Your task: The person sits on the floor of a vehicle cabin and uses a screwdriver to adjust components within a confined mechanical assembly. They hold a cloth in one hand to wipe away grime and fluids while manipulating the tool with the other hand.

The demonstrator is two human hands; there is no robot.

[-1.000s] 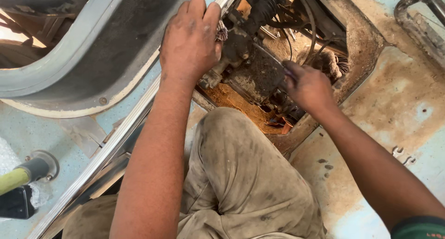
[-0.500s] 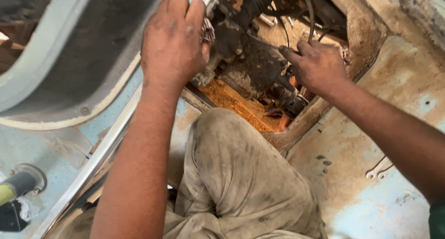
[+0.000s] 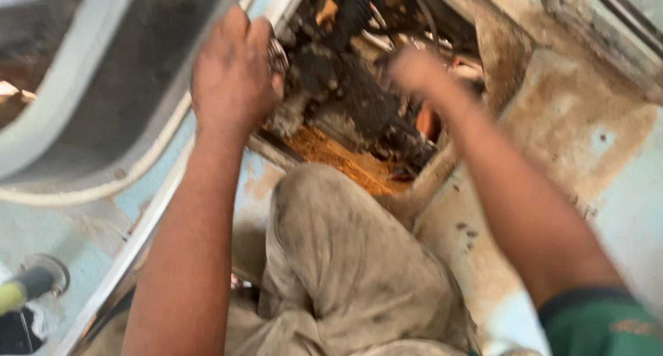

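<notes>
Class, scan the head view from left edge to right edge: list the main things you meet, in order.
Yellow-tipped handle → left hand → greasy black machinery → right hand → rusty pale floor panel.

- The greasy black mechanism (image 3: 359,100) sits down inside a rough opening (image 3: 483,45) cut in the pale blue, rust-stained floor, near the top middle of the view. It is a lumpy block of dark metal, caked in oil and dirt, with black hoses and cables running off its upper end.
- A small shiny metal part (image 3: 277,54) shows at its left edge, right against the fingers of the left hand (image 3: 231,76), which curls over that side.
- The right hand (image 3: 414,69) rests on the mechanism's upper right part; motion blur hides its grip.
- Orange rust and grit (image 3: 345,159) lie just below the mechanism.
</notes>
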